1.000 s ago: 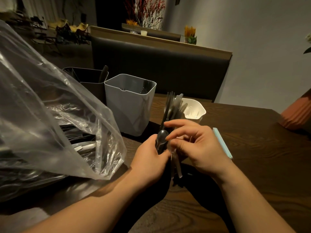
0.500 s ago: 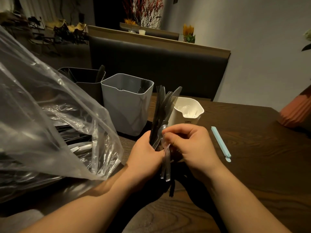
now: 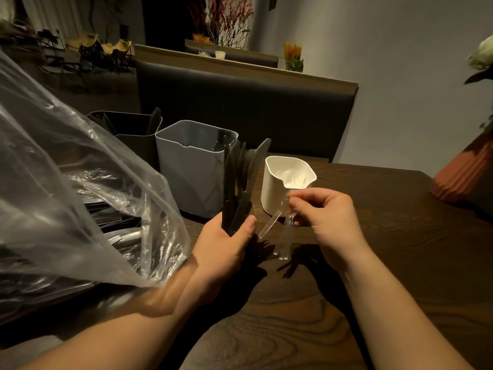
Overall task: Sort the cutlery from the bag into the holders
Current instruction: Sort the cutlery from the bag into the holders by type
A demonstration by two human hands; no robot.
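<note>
A dark wooden surface (image 3: pixel 386 263) is carrying everything. A large clear plastic bag (image 3: pixel 66 196) is lying across its left side, with more cutlery showing through the film. Beyond the hands, three holders are standing in a row. The grey holder (image 3: pixel 192 180) is sitting in the middle, the black holder (image 3: pixel 130 142) is standing just beside it to the left and further back, and the smaller white holder (image 3: pixel 274 190) is standing to the right with clear pieces inside.

The left hand (image 3: pixel 224 244) is gripping a bundle of black cutlery (image 3: pixel 240 180) upright, its fingers and thumb wrapping round the handles in front of the grey holder. The right hand (image 3: pixel 328 212) is pinching a few clear plastic utensils (image 3: pixel 285 233) between thumb and curled fingers, just in front of the white holder. They are hanging downward, one slanting toward the left hand. Whether their lower ends are touching the surface cannot be told.
</note>
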